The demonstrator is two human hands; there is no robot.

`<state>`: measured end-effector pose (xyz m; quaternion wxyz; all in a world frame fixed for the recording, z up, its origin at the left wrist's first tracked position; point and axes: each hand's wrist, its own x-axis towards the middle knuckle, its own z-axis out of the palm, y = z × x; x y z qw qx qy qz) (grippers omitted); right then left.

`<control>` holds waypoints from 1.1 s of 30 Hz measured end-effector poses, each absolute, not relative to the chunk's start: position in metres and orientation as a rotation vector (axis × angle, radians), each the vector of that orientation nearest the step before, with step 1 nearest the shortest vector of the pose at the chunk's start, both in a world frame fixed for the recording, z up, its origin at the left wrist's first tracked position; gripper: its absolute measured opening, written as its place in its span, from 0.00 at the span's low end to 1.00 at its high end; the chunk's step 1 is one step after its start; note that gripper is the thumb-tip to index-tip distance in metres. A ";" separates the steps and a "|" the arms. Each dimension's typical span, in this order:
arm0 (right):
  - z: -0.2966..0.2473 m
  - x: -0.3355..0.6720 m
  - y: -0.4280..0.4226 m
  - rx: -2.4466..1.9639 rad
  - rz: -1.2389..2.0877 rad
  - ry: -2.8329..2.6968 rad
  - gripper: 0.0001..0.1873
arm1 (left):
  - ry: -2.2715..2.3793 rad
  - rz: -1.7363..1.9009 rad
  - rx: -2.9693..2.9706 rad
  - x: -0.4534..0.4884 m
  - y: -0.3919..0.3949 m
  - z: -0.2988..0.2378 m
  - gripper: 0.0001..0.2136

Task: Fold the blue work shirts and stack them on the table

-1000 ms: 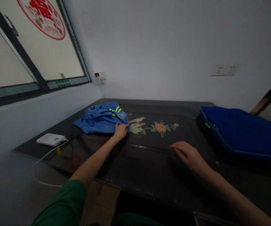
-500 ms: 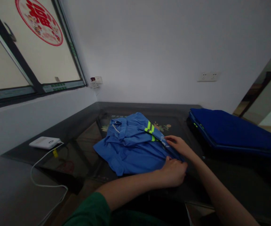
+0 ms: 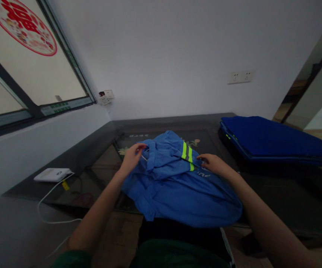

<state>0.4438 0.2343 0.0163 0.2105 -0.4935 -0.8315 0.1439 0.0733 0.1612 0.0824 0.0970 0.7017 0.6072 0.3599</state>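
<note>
A crumpled light-blue garment (image 3: 177,186) with neon-yellow stripes lies on the dark glass table (image 3: 99,163), its near edge hanging over the table's front. My left hand (image 3: 131,158) pinches the cloth at the garment's upper left, by the collar. My right hand (image 3: 212,163) grips the fabric at the upper right, just beside the yellow stripes. Both hands are closed on the cloth.
A stack of folded dark-blue cloth (image 3: 270,139) lies on the table's right side. A white power bank (image 3: 51,174) with a white cable sits at the left edge. A window and wall sockets are behind.
The garment has slid closer to me and now hangs over the front edge. My left hand moved from its lower right up to the collar; my right hand stayed near the stripes.
</note>
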 end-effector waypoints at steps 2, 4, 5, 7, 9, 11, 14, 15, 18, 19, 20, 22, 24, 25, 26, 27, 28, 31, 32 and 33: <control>0.027 0.443 0.227 -1.402 0.353 -2.288 0.20 | 1.974 0.946 2.111 0.030 0.186 0.066 0.24; 0.041 0.440 0.212 -1.374 0.321 -2.253 0.19 | 1.941 0.735 2.201 0.005 0.199 0.045 0.27; 0.047 0.436 0.200 -1.328 0.320 -2.242 0.18 | 1.894 0.640 2.239 -0.001 0.201 0.036 0.28; 0.054 0.423 0.170 -1.201 0.350 -2.254 0.19 | 1.798 0.522 2.299 -0.002 0.198 0.022 0.26; 0.055 0.407 0.138 -1.102 0.393 -2.331 0.22 | 1.742 0.463 2.356 0.005 0.188 0.016 0.24; 0.050 0.395 0.111 -1.092 0.393 -2.457 0.25 | 1.735 0.391 2.423 0.015 0.173 0.019 0.22; 0.039 0.395 0.094 -1.209 0.338 -2.566 0.25 | 1.776 0.244 2.516 0.033 0.142 0.032 0.18; 0.035 0.400 0.095 -1.252 0.323 -2.563 0.24 | 1.779 0.204 2.543 0.040 0.129 0.037 0.17; 0.026 0.422 0.107 -1.324 0.315 -2.516 0.22 | 1.723 0.168 2.593 0.066 0.089 0.045 0.15; 0.022 0.429 0.112 -1.326 0.324 -2.506 0.22 | 1.688 0.178 2.597 0.076 0.076 0.045 0.14; 0.019 0.436 0.116 -1.317 0.336 -2.499 0.22 | 1.652 0.195 2.591 0.087 0.065 0.044 0.13; 0.011 0.446 0.123 -1.291 0.340 -2.477 0.22 | 1.572 0.241 2.556 0.106 0.045 0.043 0.13; 0.004 0.452 0.124 -1.282 0.303 -2.432 0.21 | 1.466 0.291 2.494 0.120 0.030 0.045 0.13; 0.001 0.454 0.123 -1.285 0.272 -2.395 0.21 | 1.402 0.309 2.454 0.124 0.025 0.049 0.13; 0.000 0.454 0.121 -1.286 0.241 -2.349 0.20 | 1.333 0.324 2.411 0.125 0.022 0.055 0.13; 0.000 0.454 0.117 -1.280 0.215 -2.295 0.20 | 1.272 0.341 2.367 0.122 0.020 0.063 0.13; 0.002 0.453 0.112 -1.262 0.200 -2.235 0.19 | 1.233 0.367 2.327 0.116 0.021 0.071 0.14; 0.012 0.446 0.089 -1.195 0.206 -2.041 0.16 | 1.323 0.513 2.271 0.081 0.039 0.092 0.15; 0.015 0.442 0.080 -1.176 0.221 -1.991 0.15 | 1.418 0.576 2.286 0.065 0.049 0.094 0.16; 0.017 0.438 0.071 -1.160 0.242 -1.955 0.14 | 1.518 0.625 2.321 0.050 0.061 0.093 0.16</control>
